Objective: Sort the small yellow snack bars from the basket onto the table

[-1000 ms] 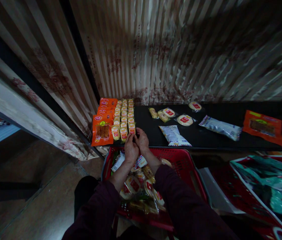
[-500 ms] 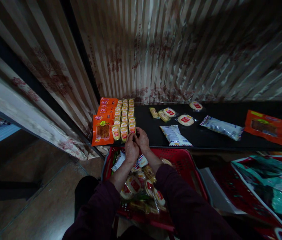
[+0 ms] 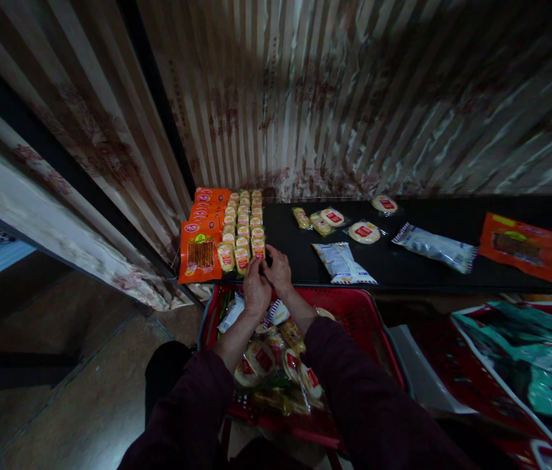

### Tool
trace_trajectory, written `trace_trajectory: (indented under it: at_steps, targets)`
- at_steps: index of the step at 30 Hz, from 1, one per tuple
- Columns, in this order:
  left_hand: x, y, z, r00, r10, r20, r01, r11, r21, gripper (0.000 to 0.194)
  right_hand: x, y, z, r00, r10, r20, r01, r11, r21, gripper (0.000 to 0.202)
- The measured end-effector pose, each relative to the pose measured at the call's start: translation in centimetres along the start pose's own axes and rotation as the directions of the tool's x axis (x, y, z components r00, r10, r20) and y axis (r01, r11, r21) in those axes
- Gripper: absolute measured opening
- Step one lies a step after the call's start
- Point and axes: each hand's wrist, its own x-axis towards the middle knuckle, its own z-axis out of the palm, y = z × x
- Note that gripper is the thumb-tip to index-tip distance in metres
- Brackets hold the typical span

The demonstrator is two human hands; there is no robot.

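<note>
My left hand [image 3: 257, 289] and my right hand [image 3: 278, 268] meet at the front end of a row of wrapped yellow snack cakes on the black shelf [image 3: 283, 232]. Between their closed fingertips is the lower end of the front wrapped snack cake [image 3: 258, 249], whose red label faces me. Two similar rows [image 3: 242, 243] run alongside to the left. Beyond these, orange snack packets [image 3: 200, 248] overlap in a line toward the back. Below my wrists, a red basket [image 3: 354, 326] holds several round wrapped snacks [image 3: 260, 358] and other packets.
To the right on the shelf lie loose wrapped round snacks [image 3: 365, 232], white-and-blue packets [image 3: 343, 264] and an orange packet [image 3: 519, 247]. A second basket with green packages [image 3: 545, 352] stands at the lower right. A dark post [image 3: 156, 98] and striped curtain [image 3: 315, 111] bound the shelf.
Both hands stay at the front snack cake, with only slight finger movement. The view has shifted a little; the packets keep their places.
</note>
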Motion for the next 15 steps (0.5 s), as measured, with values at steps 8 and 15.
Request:
trace_trajectory:
  at_steps: [8,15]
  targets:
    - [-0.2,-0.2,0.0,0.999,0.027,-0.017,-0.027,1.000,0.010,0.053,-0.4,0.1,-0.2,0.999,-0.015,-0.044,0.017,0.999,0.048,0.045]
    - [-0.4,-0.5,-0.1,1.000,0.017,-0.008,-0.017,0.999,0.033,0.053,-1.3,-0.3,-0.5,0.997,0.002,-0.079,0.005,0.997,0.083,0.042]
